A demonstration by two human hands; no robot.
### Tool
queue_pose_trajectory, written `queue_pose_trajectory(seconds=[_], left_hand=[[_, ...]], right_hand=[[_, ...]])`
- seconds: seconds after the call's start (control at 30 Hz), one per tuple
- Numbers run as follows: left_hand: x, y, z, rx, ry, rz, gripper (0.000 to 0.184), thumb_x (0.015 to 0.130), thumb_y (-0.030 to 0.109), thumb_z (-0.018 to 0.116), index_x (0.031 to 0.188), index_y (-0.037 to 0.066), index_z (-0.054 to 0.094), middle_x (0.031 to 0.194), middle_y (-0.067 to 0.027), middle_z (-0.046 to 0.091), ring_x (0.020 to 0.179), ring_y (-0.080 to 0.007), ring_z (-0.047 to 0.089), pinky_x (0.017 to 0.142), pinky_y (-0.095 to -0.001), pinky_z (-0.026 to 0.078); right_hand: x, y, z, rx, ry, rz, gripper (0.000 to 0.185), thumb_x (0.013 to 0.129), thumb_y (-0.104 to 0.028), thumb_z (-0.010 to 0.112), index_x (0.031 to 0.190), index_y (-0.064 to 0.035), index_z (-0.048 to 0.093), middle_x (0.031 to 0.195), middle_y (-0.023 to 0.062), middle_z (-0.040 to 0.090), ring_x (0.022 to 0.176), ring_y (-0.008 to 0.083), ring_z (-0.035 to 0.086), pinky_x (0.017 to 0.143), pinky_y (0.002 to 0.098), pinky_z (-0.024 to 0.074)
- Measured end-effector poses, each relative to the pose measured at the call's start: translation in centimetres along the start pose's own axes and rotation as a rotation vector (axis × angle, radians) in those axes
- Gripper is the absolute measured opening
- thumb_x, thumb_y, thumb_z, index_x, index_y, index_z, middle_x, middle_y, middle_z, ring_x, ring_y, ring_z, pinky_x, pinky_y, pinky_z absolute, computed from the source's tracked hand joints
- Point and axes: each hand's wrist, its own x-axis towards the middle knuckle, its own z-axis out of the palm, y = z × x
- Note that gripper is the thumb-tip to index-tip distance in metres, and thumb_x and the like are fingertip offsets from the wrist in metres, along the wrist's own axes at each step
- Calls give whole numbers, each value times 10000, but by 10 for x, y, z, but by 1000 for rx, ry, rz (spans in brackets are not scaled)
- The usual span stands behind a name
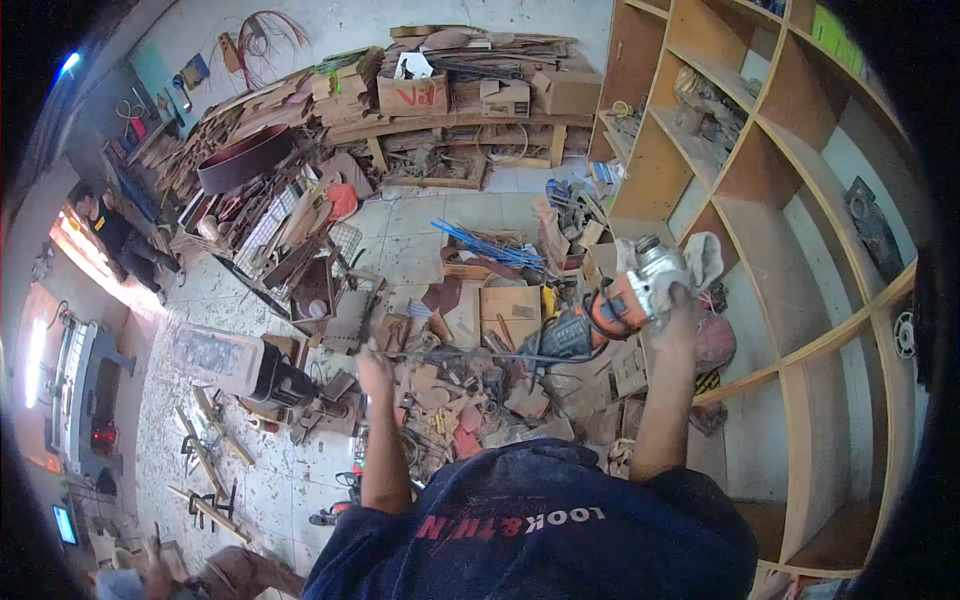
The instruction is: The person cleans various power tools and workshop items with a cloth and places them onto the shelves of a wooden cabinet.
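Observation:
An orange and black power tool (pixel 585 325) with a silver metal head is raised at the right of centre, beside the shelving. My right hand (pixel 677 312) is closed round its metal head end. A dark cord runs from the tool's lower end leftward to my left hand (pixel 374 368), which is closed on it. Below and between my hands lies a heap of wood scraps (pixel 440 400) on the floor. Blue rods (pixel 488 245) lie beyond the tool, over a box of scraps.
Tall wooden shelving (pixel 770 215) fills the right side. Stacked boards and cardboard boxes (pixel 412 95) line the back wall. A wire rack (pixel 285 235), a clear-topped bin (pixel 215 358) and clamps (pixel 205 450) stand or lie left. One person (pixel 115 235) is far left; another person's hand (pixel 157 568) shows bottom left.

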Motion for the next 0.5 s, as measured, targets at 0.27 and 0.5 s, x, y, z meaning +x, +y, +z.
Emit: queue_pose_trajectory(seconds=[0.27, 0.5], left_hand=[[-50, -58, -13, 236, 84, -12, 409, 980, 366, 409, 1068, 9, 587, 1079, -285, 566, 884, -456, 588, 744, -531, 462], [-30, 17, 18, -201, -595, 254, 329, 896, 287, 536, 1029, 2, 631, 960, -181, 670, 862, -298, 627, 808, -425, 470]], right_hand=[[29, -17, 18, 320, 45, -125, 455, 918, -335, 532, 1208, 16, 540, 1178, 126, 600, 1018, 238, 618, 869, 360, 500], [41, 19, -8, 225, -209, 12, 295, 899, -382, 566, 993, -102, 585, 940, 36, 578, 837, 135, 563, 722, 295, 459]])
